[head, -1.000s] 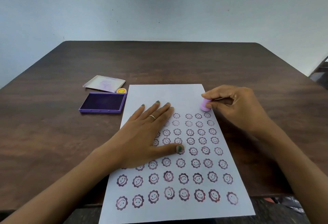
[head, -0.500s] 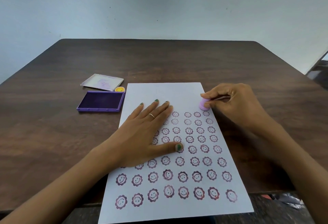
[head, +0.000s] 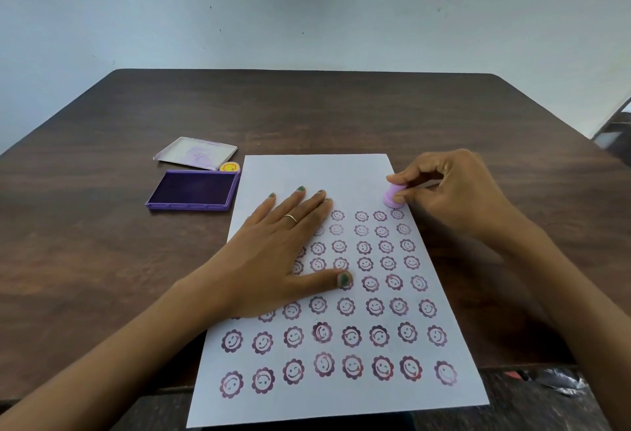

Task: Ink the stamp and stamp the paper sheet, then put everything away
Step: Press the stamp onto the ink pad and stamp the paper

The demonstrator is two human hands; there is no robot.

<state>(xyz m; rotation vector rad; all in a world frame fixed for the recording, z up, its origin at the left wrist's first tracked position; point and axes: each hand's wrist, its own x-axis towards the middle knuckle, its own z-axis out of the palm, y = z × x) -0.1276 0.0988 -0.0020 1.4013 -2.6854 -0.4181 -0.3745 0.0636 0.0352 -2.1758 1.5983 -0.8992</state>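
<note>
Stamp (head: 392, 196) pinched by the right hand (head: 454, 191) at the paper's (head: 317, 174) right edge.
Left hand (head: 273, 253) spread flat on it; ink pad (head: 194, 189) lies left, far tabletop (head: 307, 106) bare.

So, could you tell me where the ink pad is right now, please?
In the head view the ink pad lies open on the table, left of the paper, with its lid just behind it.
</note>
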